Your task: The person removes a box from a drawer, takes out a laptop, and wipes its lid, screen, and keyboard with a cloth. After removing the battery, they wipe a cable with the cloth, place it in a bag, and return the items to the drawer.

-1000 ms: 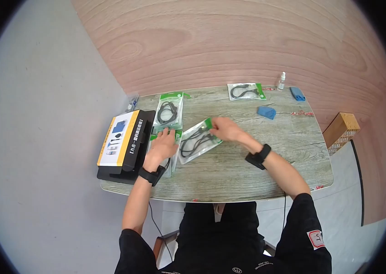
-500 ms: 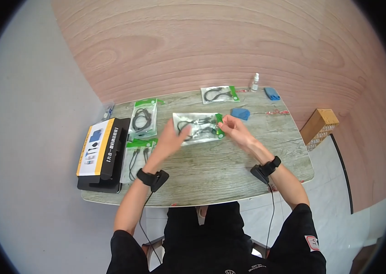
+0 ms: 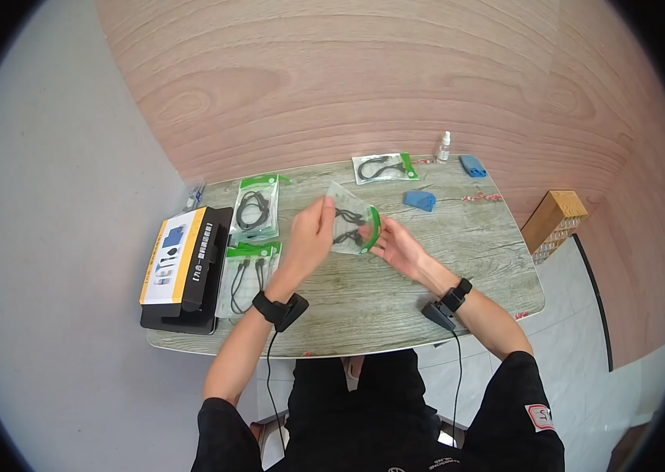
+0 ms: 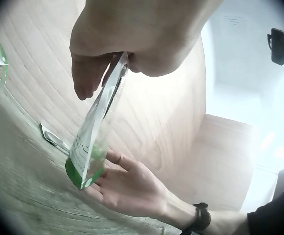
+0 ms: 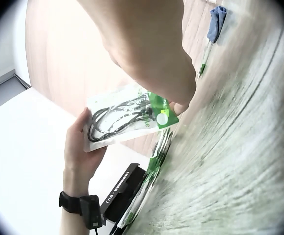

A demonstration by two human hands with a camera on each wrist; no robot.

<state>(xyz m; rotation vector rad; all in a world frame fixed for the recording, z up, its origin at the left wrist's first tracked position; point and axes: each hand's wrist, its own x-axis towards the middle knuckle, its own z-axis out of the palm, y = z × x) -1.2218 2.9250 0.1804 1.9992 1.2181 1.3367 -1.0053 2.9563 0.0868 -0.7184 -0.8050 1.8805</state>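
Observation:
A clear bag with a green end and a coiled black cable [image 3: 350, 224] is held up over the table's middle. My left hand [image 3: 313, 236] pinches its left end between thumb and fingers; in the left wrist view the bag [image 4: 94, 129] hangs edge-on from that hand [image 4: 127, 39]. At the green end is my right hand [image 3: 402, 248], palm turned up and fingers loosely extended against the bag. The right wrist view shows the bag's cable side [image 5: 122, 117], with the left hand [image 5: 80, 149] gripping the far end and the right hand [image 5: 156, 63] at the green end.
Bagged cables lie at the left in an upper stack [image 3: 255, 208] and a lower group [image 3: 242, 283], beside a black, white and yellow box [image 3: 179, 259]. Farther back are another bagged cable [image 3: 385, 168], a spray bottle [image 3: 444, 148] and blue cloths [image 3: 420, 200] [image 3: 472, 165].
The bag has been lifted from beside the lower group, and tilted. My left hand left that group and took hold of the bag's left end; my right fingers have loosened from a pinch.

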